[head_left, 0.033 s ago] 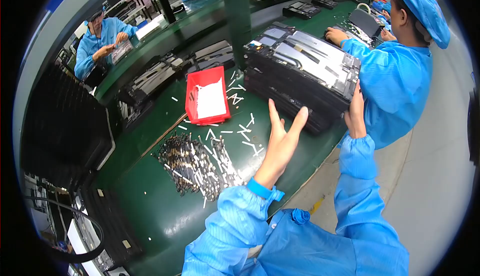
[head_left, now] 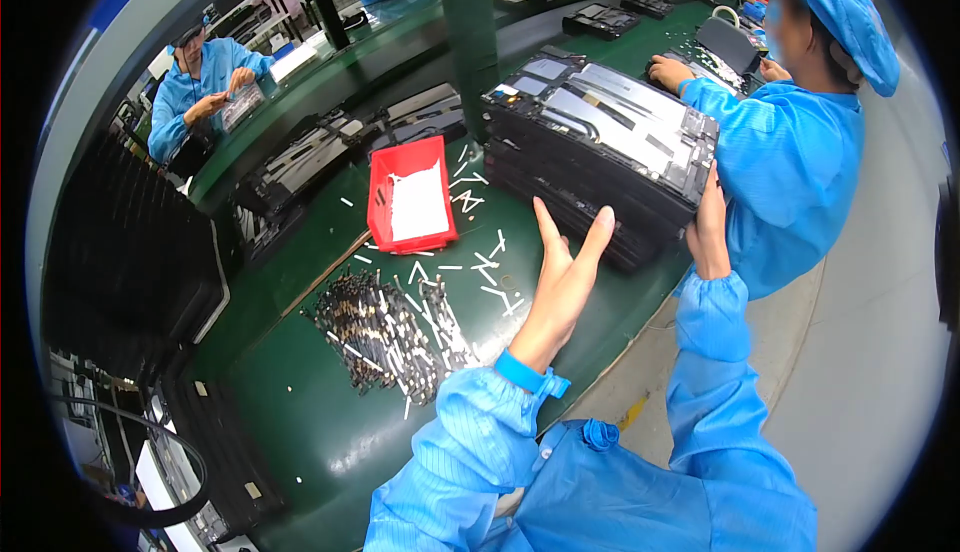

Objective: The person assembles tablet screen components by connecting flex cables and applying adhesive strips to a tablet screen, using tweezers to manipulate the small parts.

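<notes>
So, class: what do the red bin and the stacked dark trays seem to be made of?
Red bin: probably moulded plastic, with an even glossy colour and thin rigid walls.
Stacked dark trays: likely black plastic frames carrying grey metallic-looking panels that catch the light; uncertain.

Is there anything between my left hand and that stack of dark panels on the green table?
Nothing visible. The left hand hangs open just short of the near side of the stack of dark panels, with only bare green table under it. The right hand already rests against the stack's right end.
</notes>
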{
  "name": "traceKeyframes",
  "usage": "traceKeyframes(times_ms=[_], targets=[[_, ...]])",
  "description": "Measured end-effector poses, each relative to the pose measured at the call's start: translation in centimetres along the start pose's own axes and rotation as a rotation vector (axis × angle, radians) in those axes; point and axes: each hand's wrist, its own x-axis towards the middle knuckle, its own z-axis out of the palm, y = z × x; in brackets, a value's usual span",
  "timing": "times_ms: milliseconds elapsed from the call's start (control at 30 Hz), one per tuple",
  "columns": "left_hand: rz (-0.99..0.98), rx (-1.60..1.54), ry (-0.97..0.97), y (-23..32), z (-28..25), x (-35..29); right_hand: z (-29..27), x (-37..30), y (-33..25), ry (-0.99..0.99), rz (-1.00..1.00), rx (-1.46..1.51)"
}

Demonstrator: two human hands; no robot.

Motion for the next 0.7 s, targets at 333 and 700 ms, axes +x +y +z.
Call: traceKeyframes(times_ms=[333, 700], targets=[[0.068, -0.223, 0.07, 1.0, 5.4, 2.8, 1.0, -2.1, -2.7, -0.119, -0.169, -0.102], [0.053, -0.501, 0.198, 4.5, 1.6, -3.9, 2.2, -11.7, -4.1, -0.136, -0.233, 0.093]])
